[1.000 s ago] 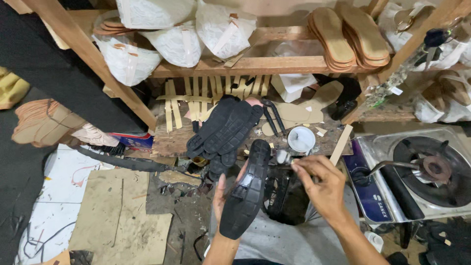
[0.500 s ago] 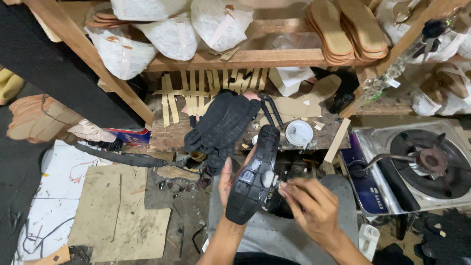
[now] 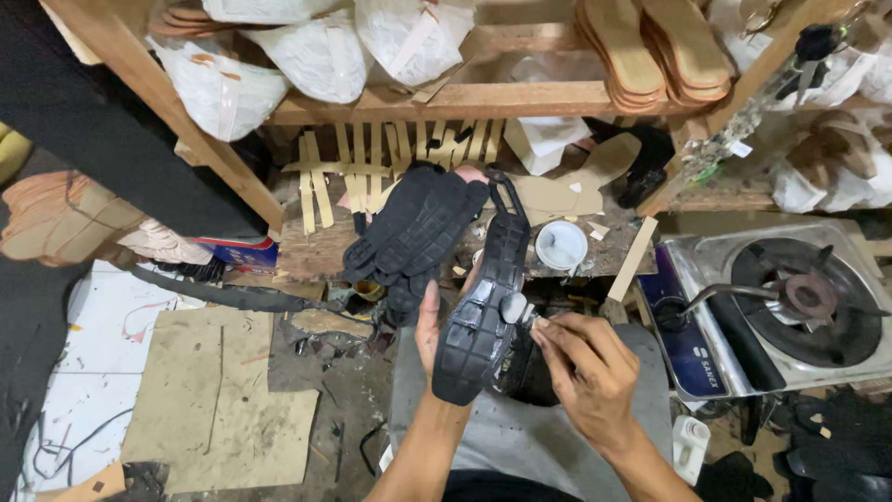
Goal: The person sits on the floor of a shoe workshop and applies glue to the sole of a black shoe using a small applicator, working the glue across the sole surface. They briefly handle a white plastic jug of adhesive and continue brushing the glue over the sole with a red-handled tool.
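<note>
While left hand (image 3: 429, 327) wraps the black sole (image 3: 485, 311) from behind, tread up, right hand (image 3: 587, 369) fingers pinch narrow against its edge; what they pinch, cannot tell. Beyond the grip: stacked black soles (image 3: 413, 232), white lid (image 3: 561, 244), gas stove (image 3: 790, 307) further right.

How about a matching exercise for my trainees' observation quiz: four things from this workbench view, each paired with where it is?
Things:
1. black shoe sole
2. white round lid
3. tan insoles
4. gas stove

Places:
A. stacked on the upper wooden shelf
B. held in the left hand, with the right hand at its tread
C. on the floor at the right
D. lying on the low wooden bench, right of the pile of black soles

Pairs: 1-B, 2-D, 3-A, 4-C
</note>
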